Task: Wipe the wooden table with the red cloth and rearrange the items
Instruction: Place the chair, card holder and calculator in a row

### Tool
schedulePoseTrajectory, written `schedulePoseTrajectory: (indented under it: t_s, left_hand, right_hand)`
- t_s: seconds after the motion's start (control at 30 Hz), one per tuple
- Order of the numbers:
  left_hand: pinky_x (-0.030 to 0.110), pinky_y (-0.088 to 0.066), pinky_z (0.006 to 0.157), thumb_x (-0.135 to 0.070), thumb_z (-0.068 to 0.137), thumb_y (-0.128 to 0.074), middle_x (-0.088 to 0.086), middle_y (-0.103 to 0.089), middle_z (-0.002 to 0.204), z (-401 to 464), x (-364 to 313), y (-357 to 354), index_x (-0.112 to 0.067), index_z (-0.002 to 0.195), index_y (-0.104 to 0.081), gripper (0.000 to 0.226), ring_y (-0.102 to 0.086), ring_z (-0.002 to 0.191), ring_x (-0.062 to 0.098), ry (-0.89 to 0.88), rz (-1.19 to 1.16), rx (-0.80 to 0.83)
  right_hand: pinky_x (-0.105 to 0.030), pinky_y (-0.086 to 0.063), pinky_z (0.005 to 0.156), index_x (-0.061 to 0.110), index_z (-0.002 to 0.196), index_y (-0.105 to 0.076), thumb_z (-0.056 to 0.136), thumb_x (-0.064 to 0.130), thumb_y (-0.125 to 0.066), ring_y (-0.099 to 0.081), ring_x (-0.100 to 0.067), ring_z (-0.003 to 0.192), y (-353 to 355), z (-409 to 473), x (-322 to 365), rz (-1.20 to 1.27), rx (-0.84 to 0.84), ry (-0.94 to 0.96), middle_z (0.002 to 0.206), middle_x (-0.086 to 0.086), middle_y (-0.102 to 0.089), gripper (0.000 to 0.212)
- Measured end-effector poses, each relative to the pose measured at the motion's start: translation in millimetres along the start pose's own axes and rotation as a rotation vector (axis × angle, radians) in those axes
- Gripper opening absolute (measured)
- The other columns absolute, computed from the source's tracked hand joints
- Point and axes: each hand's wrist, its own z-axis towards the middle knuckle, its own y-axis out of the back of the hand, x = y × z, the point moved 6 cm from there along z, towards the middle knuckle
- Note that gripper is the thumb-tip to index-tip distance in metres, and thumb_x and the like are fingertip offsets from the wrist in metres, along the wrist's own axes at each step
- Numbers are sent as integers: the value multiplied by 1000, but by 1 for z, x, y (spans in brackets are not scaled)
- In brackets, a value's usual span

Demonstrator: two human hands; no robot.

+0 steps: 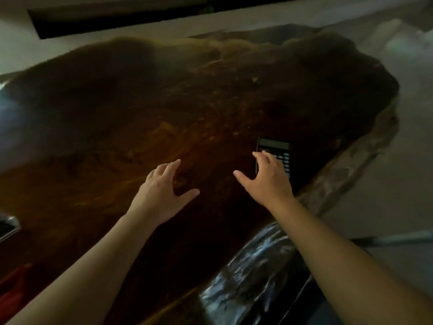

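— Where are the hands at this moment?

— Both are stretched out over the dark wooden tabletop (164,95). The left hand (161,191) hangs with palm down, its fingers (174,165) spread wide and holding nothing. The right hand (267,179) is also spread wide, thumb pointing toward the left hand, and it grips nothing.

— Is something near the right fingers?

— Yes, a dark calculator (278,153) lies flat on the tabletop, directly under and beyond the right fingers (260,156). The fingertips cover its near left part. If they really touch the keys, I cannot tell; the room is dim and the view is a little blurred.

— And the red cloth?

— The red cloth (14,292) lies far behind the left fingers, close to the person's left elbow, at the near edge of the tabletop. Only a part of it shows. It is well apart from both hands.

— Anything more?

— A shiny dark object (255,266) sits under the right forearm, behind the right fingers; what it is, I cannot say. The tabletop between the two hands is bare wood with orange grain.
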Motion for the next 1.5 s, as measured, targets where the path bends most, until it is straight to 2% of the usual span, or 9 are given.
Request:
schedulePoseTrajectory:
  t_s: [0.17,0.4,0.47,0.73,0.93,1.03,1.17,1.3,1.5]
  left_hand:
    - [50,-39,107,-77,72,-60,-2,-29,158,35,-47,-42,-36,153,-18,100,-29,143,25,-67,41,45]
    - [50,-37,107,-74,75,-63,2,-29,159,67,-76,-82,-32,154,-17,101,-28,144,27,-110,107,93]
    - [50,-37,107,-74,74,-63,3,-29,159,70,-77,-90,-32,154,-17,101,-29,143,27,-109,105,99]
    - [51,-35,108,-74,75,-63,1,-28,159,68,-62,-94,-33,154,-16,101,-26,145,27,-90,104,121]
    - [52,-36,108,-74,75,-63,1,-28,159,60,-42,-78,-34,154,-15,101,-26,144,27,-78,81,90]
    - [49,-36,107,-73,75,-63,0,-28,159,50,-26,-65,-34,154,-16,100,-27,144,26,-63,76,60]
    - [47,-39,106,-73,75,-63,0,-31,158,31,1,-45,-33,154,-18,100,-30,142,26,-39,61,16]
    - [46,-39,105,-72,77,-63,0,-32,157,1,45,-14,-32,154,-19,97,-30,142,26,19,53,-50]
    - [45,-38,106,-68,78,-64,-1,-33,156,-56,129,37,-30,154,-22,95,-31,141,25,165,19,-149]
  right_hand:
    - [-53,-49,102,15,143,-47,86,65,-65,-46,-36,131,2,21,-59,-8,-71,-179,144,-13,-50,79]
    - [-58,-39,112,17,155,-23,75,78,-68,-30,-48,142,-23,44,-93,-41,-9,-344,162,-20,-21,110]
    - [-57,-40,111,18,156,-19,73,78,-70,-31,-48,142,-32,49,-97,-36,11,-364,163,-21,-19,114]
    - [-49,-47,92,21,153,-17,70,69,-78,-46,-43,124,-47,60,-96,-69,-1,-395,148,-24,-35,113]
    - [-51,-44,99,25,156,-9,63,73,-80,-44,-43,123,-43,55,-91,-42,-11,-426,145,-27,-38,127]
    - [-52,-45,102,29,156,-7,61,71,-82,-43,-43,124,-43,42,-75,2,-18,-415,144,-26,-35,128]
    - [-50,-51,92,27,151,-18,63,66,-83,-46,-39,115,-47,24,-37,50,-54,-319,137,-23,-36,115]
    - [-45,-51,86,27,144,-26,64,64,-83,-46,-36,111,-62,9,27,69,-35,-181,135,-20,-36,106]
    - [-40,-48,88,28,134,-34,66,66,-82,-49,-34,114,-97,-16,141,77,11,-5,133,-15,-40,91]
